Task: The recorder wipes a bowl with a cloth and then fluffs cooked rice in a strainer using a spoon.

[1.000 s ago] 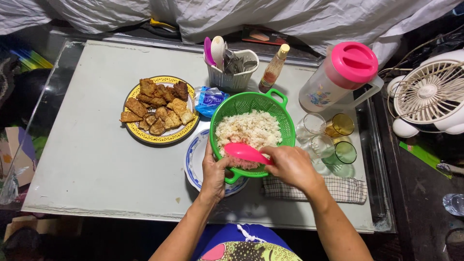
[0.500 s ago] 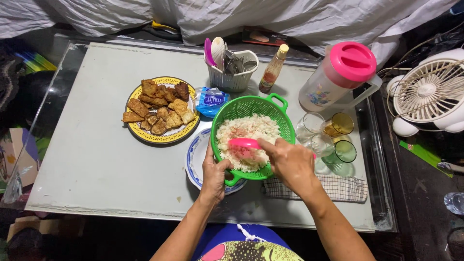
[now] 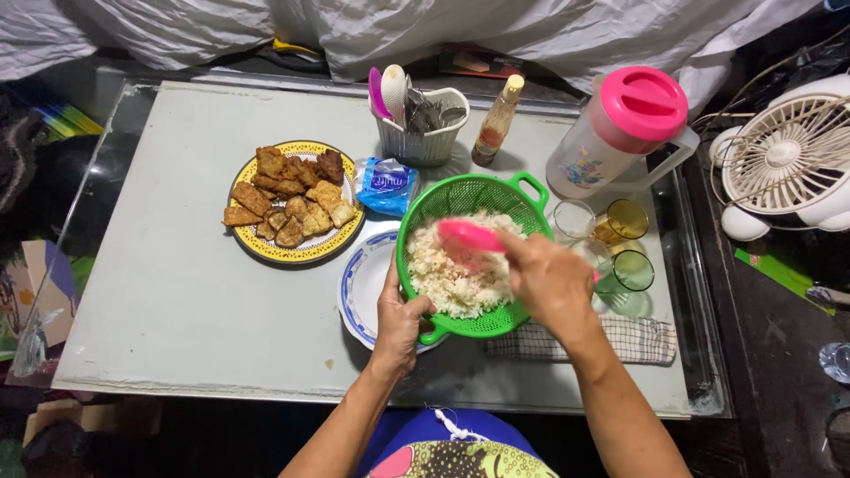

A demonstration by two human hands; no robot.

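A: From the head view, what do the hands have?

B: The left hand (image 3: 400,320) clasps the near rim of the green colander (image 3: 474,257), fingers curled round its edge by the lower handle; the right hand (image 3: 549,281) is clenched about the handle of a pink spoon (image 3: 469,235), whose bowl lies over the rice (image 3: 460,270).

A: And the colander itself; where does it sit?

B: Near the middle of the grey table (image 3: 177,301), resting partly on a white plate with a blue rim (image 3: 363,288); it is about half full of white cooked rice; a checked cloth (image 3: 620,341) lies just beside it on the near right.

A: The other containers?

B: A yellow patterned plate (image 3: 297,252) to the left holds browned fried pieces (image 3: 288,199); a white basket (image 3: 423,142) behind holds spoons and metal cutlery; beside it stands a small bottle (image 3: 498,122) with a yellow cap and reddish contents; a clear jug with a pink lid (image 3: 624,133) stands at the right, I cannot tell what is in it; near it are a clear, a yellow (image 3: 624,219) and a green glass (image 3: 630,270); a blue packet (image 3: 388,184) lies between the yellow plate and the colander.

A: Off the table?

B: A white fan (image 3: 784,164) on the far right.
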